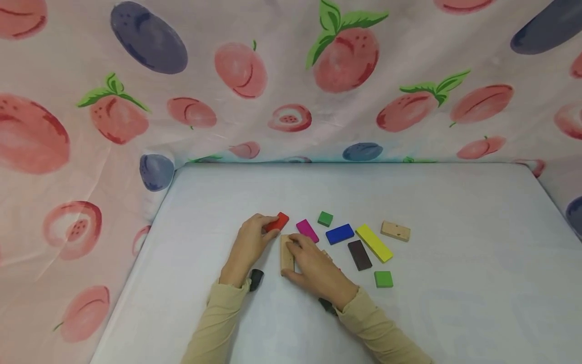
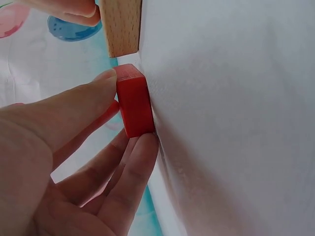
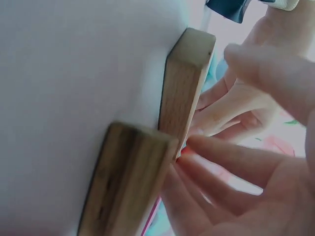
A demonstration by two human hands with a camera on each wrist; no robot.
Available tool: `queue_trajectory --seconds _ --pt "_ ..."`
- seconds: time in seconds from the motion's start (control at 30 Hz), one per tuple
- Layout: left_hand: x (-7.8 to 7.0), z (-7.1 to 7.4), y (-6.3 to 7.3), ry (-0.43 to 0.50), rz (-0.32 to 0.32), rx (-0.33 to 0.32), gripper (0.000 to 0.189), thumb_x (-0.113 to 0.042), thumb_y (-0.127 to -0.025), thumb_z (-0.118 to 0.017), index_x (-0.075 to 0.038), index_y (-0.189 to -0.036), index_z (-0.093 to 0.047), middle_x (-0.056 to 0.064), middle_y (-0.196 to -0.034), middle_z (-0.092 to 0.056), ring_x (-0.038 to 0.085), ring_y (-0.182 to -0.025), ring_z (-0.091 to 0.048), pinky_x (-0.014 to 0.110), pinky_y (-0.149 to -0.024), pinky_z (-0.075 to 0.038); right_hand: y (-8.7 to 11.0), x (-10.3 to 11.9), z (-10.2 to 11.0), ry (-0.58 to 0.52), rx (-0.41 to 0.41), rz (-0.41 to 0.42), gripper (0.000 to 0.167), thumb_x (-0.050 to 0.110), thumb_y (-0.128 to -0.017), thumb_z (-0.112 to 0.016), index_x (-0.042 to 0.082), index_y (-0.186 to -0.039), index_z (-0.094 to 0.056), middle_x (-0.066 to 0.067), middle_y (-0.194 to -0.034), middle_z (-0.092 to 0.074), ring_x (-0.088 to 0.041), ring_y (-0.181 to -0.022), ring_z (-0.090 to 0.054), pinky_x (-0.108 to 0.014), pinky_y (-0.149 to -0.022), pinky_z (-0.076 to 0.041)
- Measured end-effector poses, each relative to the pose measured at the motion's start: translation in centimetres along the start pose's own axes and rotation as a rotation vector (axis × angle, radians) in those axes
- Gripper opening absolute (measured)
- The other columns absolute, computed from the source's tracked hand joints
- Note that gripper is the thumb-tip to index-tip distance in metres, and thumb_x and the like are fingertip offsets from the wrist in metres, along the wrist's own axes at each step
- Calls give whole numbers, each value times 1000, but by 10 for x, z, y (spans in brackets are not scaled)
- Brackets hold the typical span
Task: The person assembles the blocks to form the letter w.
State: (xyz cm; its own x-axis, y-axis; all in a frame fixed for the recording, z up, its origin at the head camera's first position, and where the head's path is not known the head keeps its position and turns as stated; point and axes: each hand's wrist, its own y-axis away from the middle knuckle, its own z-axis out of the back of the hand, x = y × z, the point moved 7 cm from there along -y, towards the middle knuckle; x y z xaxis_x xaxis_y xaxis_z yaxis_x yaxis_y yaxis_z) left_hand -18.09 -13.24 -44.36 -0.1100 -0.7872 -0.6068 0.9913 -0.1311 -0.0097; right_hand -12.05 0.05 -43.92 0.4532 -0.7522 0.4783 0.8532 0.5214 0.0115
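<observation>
In the head view my left hand [image 1: 247,245] pinches a small red block [image 1: 281,221] between thumb and fingers. Seen from the left wrist, the red block [image 2: 135,105] stands against the white tabletop, thumb on one end and fingertips at the other. My right hand [image 1: 316,265] lies over a long plain wooden block [image 1: 286,255], thumb by its near end and fingertips around its far end. In the right wrist view, a gap shows between the thumb and that wooden block [image 3: 182,93]. A second wooden block [image 3: 130,182] is partly under my right hand.
To the right lie a magenta block [image 1: 307,230], a green cube [image 1: 325,218], a blue block [image 1: 339,234], a dark brown block [image 1: 359,255], a yellow block [image 1: 374,243], a green square block [image 1: 384,279] and another wooden block [image 1: 395,230]. Fruit-patterned cloth [image 1: 291,76] rises behind the table.
</observation>
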Motion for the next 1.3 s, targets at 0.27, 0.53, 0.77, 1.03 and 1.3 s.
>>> queue_trajectory --seconds 0.27,0.53,0.77,1.03,1.3 --pt "-1 0 -1 13 2 -6 38 -15 -86 -77 -9 -123 -71 9 -105 -68 22 -90 -64 35 -82 -57 -7 0 2 -62 -72 -78 58 29 -87 -78 -3 -131 -60 -19 -139 -49 -29 -125 -53 -42 -102 -51" --pt "0 0 -3 12 5 -15 37 -16 -87 -77 -8 -122 -70 9 -101 -67 22 -89 -64 35 -81 -57 -11 1 0 -101 -105 -138 57 25 -83 -82 -1 -129 -62 -18 -134 -52 -28 -116 -55 -42 -99 -53" --pt "0 -1 -5 9 13 -23 36 -17 -87 -77 -7 -122 -70 11 -98 -67 22 -88 -65 35 -81 -58 -13 0 0 -124 -101 -127 54 21 -82 -83 -3 -126 -63 -18 -132 -52 -29 -115 -55 -43 -100 -52" --pt "3 -2 -6 10 22 -34 34 -16 -87 -77 -7 -120 -71 10 -96 -67 21 -86 -66 36 -79 -58 -14 0 -1 -160 -78 -119 55 18 -81 -83 -4 -127 -64 -18 -132 -53 -29 -113 -56 -43 -98 -53" --pt "0 -3 -6 2 23 -35 33 -17 -87 -77 -6 -118 -71 9 -95 -67 21 -85 -65 35 -79 -57 -14 -2 1 -148 -56 -148 56 20 -80 -84 -2 -128 -64 -15 -134 -53 -28 -115 -56 -43 -98 -53"
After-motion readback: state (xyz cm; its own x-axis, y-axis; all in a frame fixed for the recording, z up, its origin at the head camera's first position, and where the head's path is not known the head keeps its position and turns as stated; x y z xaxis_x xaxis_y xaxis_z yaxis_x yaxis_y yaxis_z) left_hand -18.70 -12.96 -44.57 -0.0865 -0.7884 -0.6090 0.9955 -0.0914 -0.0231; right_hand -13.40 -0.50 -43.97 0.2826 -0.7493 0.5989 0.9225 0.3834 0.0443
